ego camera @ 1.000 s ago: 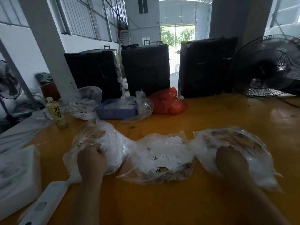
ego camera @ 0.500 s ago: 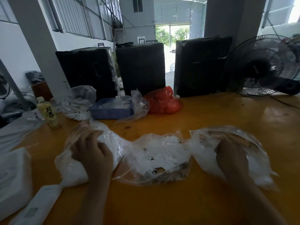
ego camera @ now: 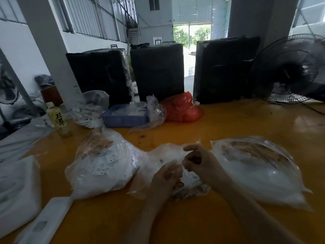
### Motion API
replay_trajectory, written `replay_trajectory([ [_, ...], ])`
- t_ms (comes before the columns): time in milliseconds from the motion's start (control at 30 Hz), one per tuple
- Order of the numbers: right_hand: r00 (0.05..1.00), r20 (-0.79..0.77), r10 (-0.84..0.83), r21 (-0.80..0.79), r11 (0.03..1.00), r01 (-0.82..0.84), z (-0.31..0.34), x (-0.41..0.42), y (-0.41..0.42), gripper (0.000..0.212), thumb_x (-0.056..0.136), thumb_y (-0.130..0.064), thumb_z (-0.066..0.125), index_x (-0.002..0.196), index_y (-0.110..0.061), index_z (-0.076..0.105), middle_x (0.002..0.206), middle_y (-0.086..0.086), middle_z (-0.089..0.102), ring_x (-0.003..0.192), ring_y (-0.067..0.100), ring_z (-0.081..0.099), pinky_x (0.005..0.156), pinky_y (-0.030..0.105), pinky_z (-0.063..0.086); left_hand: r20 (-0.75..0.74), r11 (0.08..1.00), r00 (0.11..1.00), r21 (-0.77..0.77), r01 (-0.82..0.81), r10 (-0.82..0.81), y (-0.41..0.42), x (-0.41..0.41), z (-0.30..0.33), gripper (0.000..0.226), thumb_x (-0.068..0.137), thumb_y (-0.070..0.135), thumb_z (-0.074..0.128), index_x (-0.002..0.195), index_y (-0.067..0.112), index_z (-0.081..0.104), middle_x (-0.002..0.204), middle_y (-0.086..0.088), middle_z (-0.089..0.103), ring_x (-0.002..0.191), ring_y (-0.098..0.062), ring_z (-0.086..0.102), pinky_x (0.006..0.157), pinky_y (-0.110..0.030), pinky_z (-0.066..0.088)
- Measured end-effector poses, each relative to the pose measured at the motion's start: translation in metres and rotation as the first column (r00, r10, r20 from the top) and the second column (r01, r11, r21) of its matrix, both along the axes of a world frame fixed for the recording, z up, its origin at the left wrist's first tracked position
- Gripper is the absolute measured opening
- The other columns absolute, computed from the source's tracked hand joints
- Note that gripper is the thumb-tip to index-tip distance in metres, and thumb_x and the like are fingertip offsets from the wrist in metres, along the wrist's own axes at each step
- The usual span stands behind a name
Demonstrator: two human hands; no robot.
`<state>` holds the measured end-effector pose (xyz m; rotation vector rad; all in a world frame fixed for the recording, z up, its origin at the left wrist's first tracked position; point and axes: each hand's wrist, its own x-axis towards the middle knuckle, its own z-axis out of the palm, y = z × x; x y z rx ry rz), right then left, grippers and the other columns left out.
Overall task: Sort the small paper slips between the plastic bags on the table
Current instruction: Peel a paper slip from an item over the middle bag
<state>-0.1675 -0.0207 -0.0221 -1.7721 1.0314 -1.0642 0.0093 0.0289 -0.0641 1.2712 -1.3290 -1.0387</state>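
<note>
Both hands meet over the middle bag.

The left hand (ego camera: 167, 175) and right hand (ego camera: 198, 161) curl together, fingertips pinching the film or slips of the middle bag (ego camera: 163, 155) (blur hides which), likely to draw slips from it. The left bag (ego camera: 105, 164) and right bag (ego camera: 260, 166) lie just beside it on the table (ego camera: 228, 124), within easy reach for dropping sorted slips.

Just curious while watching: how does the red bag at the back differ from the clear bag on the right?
The red bag is opaque, small and bunched up against the black boxes; the clear right bag is see-through, larger and spread flat near the front. Both are plastic, lie on the yellow table, and neither is touched by the hands.
</note>
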Motion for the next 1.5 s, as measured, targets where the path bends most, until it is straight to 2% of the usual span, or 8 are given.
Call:
replay_trajectory([
  [167,0.998,-0.054,0.043,0.011,0.999,-0.042,-0.019,0.015,-0.003,0.031,0.094,-0.016,0.072,0.12,-0.027,0.06,0.091,-0.008,0.071,0.082,0.009,0.069,0.076,0.022,0.057,-0.052,0.985,0.984,-0.013,-0.171,0.17,0.006,0.002,0.003,0.016,0.1,0.036,0.068,0.104,0.03,0.082,0.098,0.006,0.081,0.089,-0.009,0.077,0.069,-0.016,0.058],
  [433,0.982,-0.181,-0.056,-0.016,0.998,0.054,-0.044,0.015,-0.004,0.016,0.095,-0.034,0.069,0.107,-0.041,0.06,0.089,-0.013,0.068,0.081,0.0,0.066,0.066,0.012,0.051,-0.287,0.957,0.913,0.097,-0.272,0.288,-0.008,-0.002,-0.01,0.019,0.098,0.02,0.073,0.08,0.026,0.08,0.098,-0.005,0.081,0.098,-0.019,0.078,0.088,-0.035,0.061],
  [567,0.797,-0.519,-0.309,-0.267,0.944,0.192,-0.046,0.004,-0.018,0.015,0.102,-0.037,0.058,0.113,-0.03,0.066,0.101,-0.014,0.064,0.092,0.003,0.058,0.079,0.014,0.046,-0.458,0.956,0.839,0.16,-0.245,0.292,-0.013,0.0,-0.01,0.019,0.096,0.007,0.072,0.078,0.013,0.071,0.102,-0.015,0.08,0.095,-0.023,0.078,0.075,-0.03,0.062],
  [667,0.654,-0.703,-0.279,-0.278,0.954,0.109,-0.049,0.0,-0.022,0.033,0.1,-0.049,0.054,0.125,-0.029,0.064,0.123,-0.005,0.059,0.117,0.016,0.049,0.101,0.029,0.042,-0.41,0.954,0.863,0.158,-0.253,0.297,-0.01,0.001,-0.009,0.006,0.099,0.007,0.068,0.096,0.012,0.071,0.101,-0.009,0.081,0.087,-0.019,0.079,0.057,-0.023,0.056],
  [767,0.605,-0.75,-0.266,-0.257,0.961,0.103,-0.053,0.003,-0.02,0.047,0.097,-0.058,0.054,0.136,-0.032,0.056,0.134,-0.003,0.05,0.126,0.019,0.042,0.109,0.035,0.038,-0.373,0.957,0.883,0.163,-0.24,0.285,-0.01,0.0,-0.005,0.024,0.105,0.015,0.06,0.094,0.023,0.081,0.1,-0.004,0.081,0.088,-0.017,0.078,0.057,-0.027,0.053],
  [1100,0.724,-0.59,-0.358,-0.343,0.922,0.177,-0.053,0.008,-0.016,0.018,0.101,-0.036,0.057,0.108,-0.028,0.071,0.1,-0.008,0.068,0.087,0.008,0.054,0.082,0.024,0.047,-0.445,0.981,0.877,0.145,-0.131,0.183,-0.006,0.003,-0.009,0.025,0.086,0.019,0.081,0.108,0.009,0.073,0.11,-0.01,0.08,0.102,-0.025,0.079,0.063,-0.029,0.062],
  [1267,0.771,-0.541,-0.337,-0.296,0.934,0.2,-0.052,0.007,-0.012,0.009,0.098,-0.036,0.063,0.102,-0.03,0.068,0.081,-0.015,0.057,0.073,0.004,0.056,0.07,0.018,0.048,-0.524,0.98,0.828,0.142,-0.143,0.197,-0.009,0.006,-0.014,0.025,0.078,0.016,0.083,0.099,0.004,0.076,0.109,-0.02,0.079,0.104,-0.034,0.078,0.07,-0.029,0.064],
  [1500,0.945,-0.217,-0.244,-0.107,0.968,0.225,-0.045,-0.001,-0.004,0.012,0.093,-0.036,0.072,0.086,-0.044,0.067,0.08,-0.019,0.069,0.079,-0.003,0.064,0.066,0.009,0.049,-0.614,0.976,0.763,0.189,-0.107,0.202,-0.011,0.008,-0.018,0.018,0.102,0.012,0.065,0.115,0.003,0.072,0.115,-0.022,0.078,0.108,-0.034,0.077,0.077,-0.032,0.065],
])
